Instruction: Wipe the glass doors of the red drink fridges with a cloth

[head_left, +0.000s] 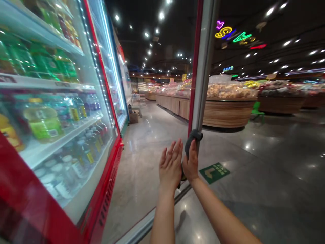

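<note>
A glass fridge door with a red and grey frame [199, 81] stands swung out in front of me. My left hand [171, 166] is raised against the glass beside the door's edge, its fingers stretched upward. Close to its right, my right hand [191, 162] is at the dark door handle [194, 136], covering the handle's middle. Its fingers point up, seen partly edge-on, and do not appear wrapped round the handle. On the left, the lit fridge [111, 135] stands open, with several bottles on its shelves, among them a yellow-green jug [42, 118].
Wood-sided display counters [225, 113] heaped with packaged goods stand ahead and to the right. A green chair [257, 110] is beside one. A green exit sign [214, 173] lies on the shiny floor. Brown boxes [134, 116] sit farther down the aisle.
</note>
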Tool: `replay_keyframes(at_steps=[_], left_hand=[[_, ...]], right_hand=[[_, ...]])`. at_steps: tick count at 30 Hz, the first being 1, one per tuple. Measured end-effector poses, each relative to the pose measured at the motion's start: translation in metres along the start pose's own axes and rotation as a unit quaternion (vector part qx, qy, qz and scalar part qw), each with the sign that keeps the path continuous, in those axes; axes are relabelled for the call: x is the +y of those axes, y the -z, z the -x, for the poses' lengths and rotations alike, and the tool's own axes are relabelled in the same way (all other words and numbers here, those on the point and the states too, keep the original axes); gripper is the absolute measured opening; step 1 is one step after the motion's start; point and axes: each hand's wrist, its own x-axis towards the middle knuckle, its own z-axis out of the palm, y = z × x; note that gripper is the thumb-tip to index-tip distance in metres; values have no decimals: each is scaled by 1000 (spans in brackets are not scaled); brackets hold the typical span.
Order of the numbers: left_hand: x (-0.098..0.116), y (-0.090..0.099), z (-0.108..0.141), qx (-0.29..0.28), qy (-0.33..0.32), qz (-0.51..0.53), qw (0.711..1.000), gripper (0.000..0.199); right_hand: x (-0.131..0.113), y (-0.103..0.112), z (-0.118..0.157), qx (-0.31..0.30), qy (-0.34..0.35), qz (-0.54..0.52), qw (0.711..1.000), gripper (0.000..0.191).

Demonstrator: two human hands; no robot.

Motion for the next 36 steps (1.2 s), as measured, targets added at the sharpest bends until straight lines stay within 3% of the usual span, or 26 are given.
replay_keyframes(at_steps=[6, 10, 14, 19, 23, 28, 34, 36], left_hand=[[-8, 2, -3, -32, 37, 29, 998, 58], [-12, 3, 8, -50, 45, 9, 998, 55], [-21, 6, 39, -76, 28, -26, 996, 57], [-37, 15, 95, -104, 6, -76, 992, 71], [-46, 21, 121, -123, 9, -114, 986, 75], [-54, 19, 126, -154, 16, -116, 981, 78], [-60, 12, 124, -177, 51, -106, 977, 81], [-60, 12, 121, -183, 58, -107, 976, 80]], right_hand=[[-11, -35, 73, -5, -94, -2, 996, 72], [-30, -49, 87, -39, -109, -41, 992, 69], [-28, -48, 83, -68, -92, -85, 990, 75], [-34, -50, 134, -12, -274, -104, 956, 87], [-52, -57, 154, -36, -306, -135, 942, 87], [-34, -62, 145, 16, -352, -133, 926, 85], [-43, -79, 192, -23, -371, -142, 918, 88], [-35, -85, 197, -25, -371, -144, 917, 88]])
